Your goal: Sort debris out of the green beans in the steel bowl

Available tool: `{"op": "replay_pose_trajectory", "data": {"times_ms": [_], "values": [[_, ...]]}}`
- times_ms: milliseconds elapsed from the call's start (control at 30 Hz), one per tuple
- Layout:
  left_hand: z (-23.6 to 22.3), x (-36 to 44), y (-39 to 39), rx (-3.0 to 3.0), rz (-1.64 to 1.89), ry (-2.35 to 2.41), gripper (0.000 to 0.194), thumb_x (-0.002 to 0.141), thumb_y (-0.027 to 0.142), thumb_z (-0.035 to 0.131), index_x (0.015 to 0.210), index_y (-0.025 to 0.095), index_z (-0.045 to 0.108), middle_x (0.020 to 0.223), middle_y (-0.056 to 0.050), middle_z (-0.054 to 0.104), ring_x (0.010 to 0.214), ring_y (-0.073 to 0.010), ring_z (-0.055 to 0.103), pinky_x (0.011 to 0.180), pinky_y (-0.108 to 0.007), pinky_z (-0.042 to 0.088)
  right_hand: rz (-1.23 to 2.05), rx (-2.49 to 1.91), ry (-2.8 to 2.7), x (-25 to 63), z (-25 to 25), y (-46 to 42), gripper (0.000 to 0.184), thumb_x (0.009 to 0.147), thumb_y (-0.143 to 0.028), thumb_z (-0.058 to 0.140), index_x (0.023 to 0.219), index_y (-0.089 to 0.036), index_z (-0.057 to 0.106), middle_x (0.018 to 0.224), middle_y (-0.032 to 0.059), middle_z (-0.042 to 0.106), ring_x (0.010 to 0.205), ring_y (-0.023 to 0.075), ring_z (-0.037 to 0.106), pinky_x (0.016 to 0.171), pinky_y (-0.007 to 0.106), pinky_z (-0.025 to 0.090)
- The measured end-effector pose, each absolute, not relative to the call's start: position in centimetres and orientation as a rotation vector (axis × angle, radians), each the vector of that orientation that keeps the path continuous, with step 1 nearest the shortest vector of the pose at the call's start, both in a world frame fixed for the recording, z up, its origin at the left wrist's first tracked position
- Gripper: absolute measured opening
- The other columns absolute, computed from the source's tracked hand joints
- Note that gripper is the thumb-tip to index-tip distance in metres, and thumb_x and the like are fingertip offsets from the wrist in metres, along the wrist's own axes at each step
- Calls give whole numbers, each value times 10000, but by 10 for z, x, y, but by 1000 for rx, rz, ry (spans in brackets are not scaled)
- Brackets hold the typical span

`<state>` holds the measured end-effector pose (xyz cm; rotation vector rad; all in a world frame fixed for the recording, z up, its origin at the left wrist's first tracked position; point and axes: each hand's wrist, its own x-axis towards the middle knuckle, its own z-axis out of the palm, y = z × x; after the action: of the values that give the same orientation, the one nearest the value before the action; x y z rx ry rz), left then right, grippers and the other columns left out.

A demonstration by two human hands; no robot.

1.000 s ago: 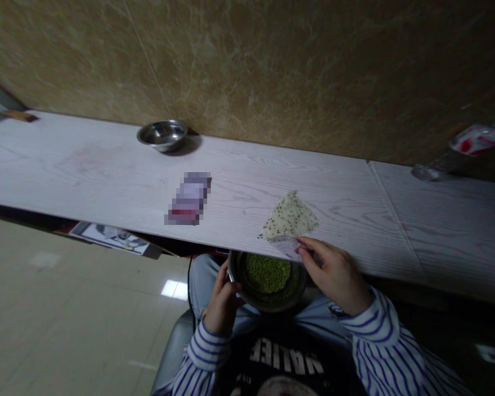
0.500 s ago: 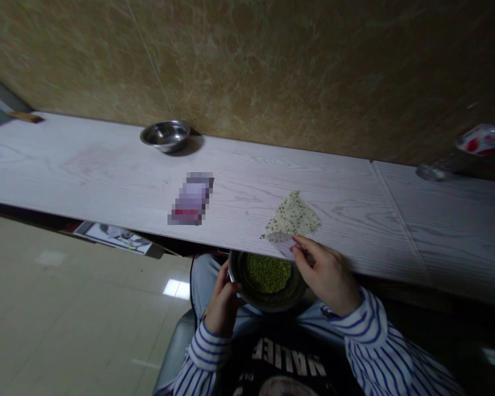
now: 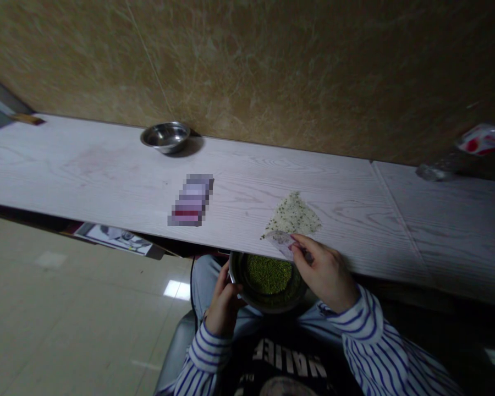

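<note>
My left hand [image 3: 223, 304] grips the left rim of a metal bowl [image 3: 268, 303], held over my lap just below the table edge. Green mung beans [image 3: 268, 275] lie inside it. My right hand [image 3: 324, 269] pinches a thin, clear plastic piece [image 3: 279, 241] between thumb and fingers; its exact kind is hard to make out. That piece sits at the table's front edge, above the bowl. Against its far side lies a pile of white rice grains mixed with green beans [image 3: 292, 214], spread on the pale wooden table.
An empty-looking steel bowl [image 3: 165, 138] stands near the wall. A pixelated flat object [image 3: 192, 201] lies left of the pile. At the far right a clear plastic bottle [image 3: 464, 151] with a red and white label lies on its side. Below the table, a drawer [image 3: 115, 237] juts out.
Almost nothing differs. The clear piece in my right hand has shifted very slightly; my left hand and the bowl stay in place.
</note>
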<state>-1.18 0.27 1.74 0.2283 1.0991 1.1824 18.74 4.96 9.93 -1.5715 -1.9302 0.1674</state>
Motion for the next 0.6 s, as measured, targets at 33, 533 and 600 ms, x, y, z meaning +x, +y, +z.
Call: {"op": "replay_pose_trajectory", "data": {"times_ms": [33, 533, 600], "values": [[17, -12, 3, 231, 1184, 1097, 641, 639, 171, 627, 1267, 292, 588, 1225, -66, 646, 908, -232, 600, 700, -334, 520, 168, -1575, -1925, 188, 99, 50, 274, 869, -164, 526, 1043, -109, 730, 883, 110, 788, 747, 220, 756, 704, 298, 607], [19, -13, 2, 232, 1180, 1091, 635, 659, 172, 633, 1279, 303, 581, 1210, -52, 650, 914, -234, 599, 709, -336, 515, 153, -1588, -1913, 188, 98, 55, 275, 875, -169, 522, 1050, -114, 727, 883, 104, 786, 755, 216, 750, 706, 296, 602], [18, -13, 2, 227, 1188, 1099, 633, 655, 176, 643, 1272, 302, 587, 1218, -52, 648, 917, -235, 596, 710, -338, 513, 156, -1570, -1923, 187, 99, 57, 277, 874, -165, 522, 1044, -99, 729, 878, 110, 785, 750, 219, 749, 710, 301, 604]]}}
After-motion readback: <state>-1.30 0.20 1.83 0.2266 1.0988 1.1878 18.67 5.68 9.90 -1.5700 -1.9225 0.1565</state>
